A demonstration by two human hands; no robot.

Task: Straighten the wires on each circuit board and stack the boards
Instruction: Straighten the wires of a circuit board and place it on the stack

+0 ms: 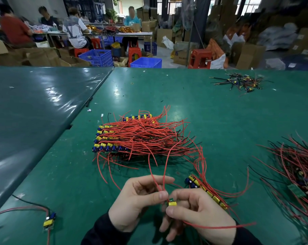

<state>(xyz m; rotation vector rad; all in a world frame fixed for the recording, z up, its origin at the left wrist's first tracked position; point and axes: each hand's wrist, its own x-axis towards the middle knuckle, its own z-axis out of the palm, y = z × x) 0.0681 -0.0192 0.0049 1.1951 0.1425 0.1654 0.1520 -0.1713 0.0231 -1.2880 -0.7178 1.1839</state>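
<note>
No writing is readable. Left of the big stack of boards [125, 137] on the green worktop [220, 112], one lone board [49, 220] lies. Nearer than the stack, the left hand [137, 200] pinches two red wires [164, 167]; the right hand [195, 211] grips a small board [172, 203]. Right of it lie a row of boards [205, 191] and a tangled pile [298, 175].

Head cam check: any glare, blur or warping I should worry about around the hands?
Head view: glare on the dark mat at left; wide-angle bending at the edges; background workers blurred. The left hand, right hand and held board are evenly lit and fairly sharp.
</note>
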